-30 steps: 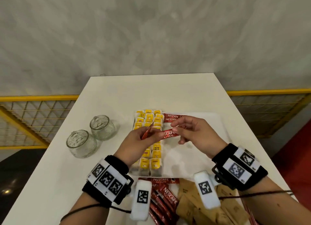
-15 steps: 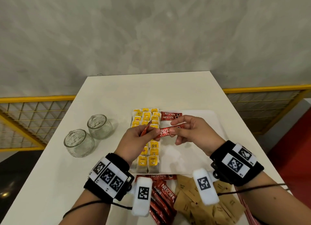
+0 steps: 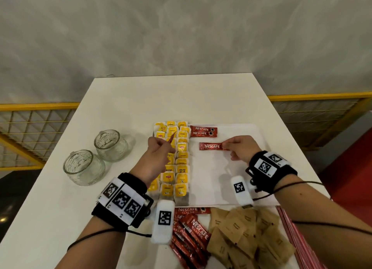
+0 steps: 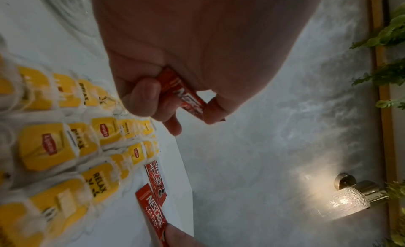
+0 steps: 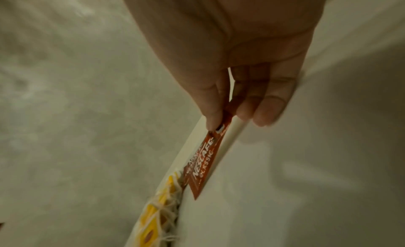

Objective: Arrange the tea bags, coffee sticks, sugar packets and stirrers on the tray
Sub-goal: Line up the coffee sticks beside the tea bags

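Tray: tea bags fill its left edge, 2 coffee sticks lie at the far edge. Right hand pinches a 3rd stick; left hand grips another stick, mostly hidden.

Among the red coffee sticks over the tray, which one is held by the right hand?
The coffee stick lying crosswise below the two placed sticks; the right hand pinches its right end. The left hand grips another stick, tilted over the tea bags.

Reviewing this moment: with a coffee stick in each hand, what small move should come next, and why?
Probably lower the red Nescafe coffee stick pinched by the right hand onto the white tray, just below the two red sticks already laid there. It hangs level beside the yellow tea bag rows, and the left hand holds another red stick ready.
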Demonstrator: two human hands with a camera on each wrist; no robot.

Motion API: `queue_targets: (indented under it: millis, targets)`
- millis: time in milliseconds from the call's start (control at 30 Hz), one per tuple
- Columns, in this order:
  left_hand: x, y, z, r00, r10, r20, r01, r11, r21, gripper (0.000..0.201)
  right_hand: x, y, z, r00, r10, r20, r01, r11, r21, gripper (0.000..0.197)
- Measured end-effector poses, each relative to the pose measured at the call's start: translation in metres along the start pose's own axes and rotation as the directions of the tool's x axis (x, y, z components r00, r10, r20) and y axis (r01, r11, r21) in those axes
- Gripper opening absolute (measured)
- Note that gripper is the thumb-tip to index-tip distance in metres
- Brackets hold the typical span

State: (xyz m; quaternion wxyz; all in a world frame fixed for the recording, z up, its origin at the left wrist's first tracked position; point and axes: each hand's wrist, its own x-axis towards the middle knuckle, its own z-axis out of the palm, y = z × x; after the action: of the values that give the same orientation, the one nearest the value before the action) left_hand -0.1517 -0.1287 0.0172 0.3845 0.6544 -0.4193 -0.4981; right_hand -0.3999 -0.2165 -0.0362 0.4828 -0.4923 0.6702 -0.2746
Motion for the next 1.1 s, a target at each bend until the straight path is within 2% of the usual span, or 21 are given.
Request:
queue_targets:
  millis: [133, 267, 367, 533, 633, 733, 767, 833, 900, 933, 1000, 1100]
  targets:
    - [0.007, -0.008, -0.003, 1.0, 0.016, -0.011, -0.017, 0.998, -0.055, 0.005, 0.024, -0.004, 0.013, 0.999, -0.013, -0.038, 0.007, 0.99, -0.143, 0.009]
    - [0.011, -0.013, -0.01, 0.997, 0.07, -0.024, -0.072, 0.99, -0.124, 0.004, 0.038, -0.009, 0.02, 0.997, -0.009, -0.08, -0.008, 0.979, -0.205, 0.027]
    - [0.015, -0.017, -0.017, 0.996, 0.085, -0.005, -0.084, 0.985, -0.149, 0.003, 0.044, -0.014, 0.023, 0.996, 0.01, -0.084, -0.029, 0.974, -0.225, 0.032]
    - [0.017, -0.021, -0.018, 0.996, 0.085, 0.009, -0.083, 0.985, -0.15, 0.006, 0.05, -0.019, 0.023, 0.997, 0.032, -0.074, -0.046, 0.978, -0.205, 0.03]
    - [0.017, -0.022, -0.016, 0.996, 0.079, 0.026, -0.075, 0.988, -0.133, 0.012, 0.047, -0.021, 0.023, 0.994, 0.041, -0.099, -0.059, 0.981, -0.186, 0.038]
    - [0.014, -0.018, -0.012, 0.996, 0.067, 0.066, -0.057, 0.988, -0.146, 0.015, 0.028, -0.029, 0.025, 0.986, -0.086, -0.146, 0.077, 0.995, -0.065, 0.031]
    - [0.013, -0.017, -0.01, 0.995, 0.062, 0.081, -0.05, 0.988, -0.145, 0.016, 0.016, -0.034, 0.027, 0.985, -0.132, -0.112, 0.134, 0.991, 0.006, 0.026]
    - [0.011, -0.013, -0.006, 0.992, 0.066, 0.106, -0.052, 0.991, -0.127, 0.017, -0.016, -0.051, 0.034, 0.973, -0.223, 0.059, 0.215, 0.968, 0.127, 0.019]
    - [0.009, -0.011, -0.001, 0.987, 0.073, 0.14, -0.06, 0.994, -0.091, 0.019, -0.044, -0.061, 0.042, 0.921, -0.297, 0.251, 0.251, 0.948, 0.197, 0.017]
    - [0.008, -0.009, 0.001, 0.985, 0.075, 0.157, -0.065, 0.996, -0.068, 0.02, -0.053, -0.062, 0.044, 0.896, -0.328, 0.3, 0.275, 0.939, 0.206, 0.019]
    - [0.005, -0.006, 0.004, 0.98, 0.085, 0.179, -0.08, 0.996, -0.034, 0.023, -0.063, -0.062, 0.047, 0.872, -0.381, 0.306, 0.332, 0.922, 0.202, 0.018]
    - [0.0, -0.001, 0.001, 0.984, 0.084, 0.157, -0.073, 0.994, -0.076, 0.02, -0.067, -0.06, 0.04, 0.891, -0.396, 0.221, 0.336, 0.904, 0.264, 0.003]
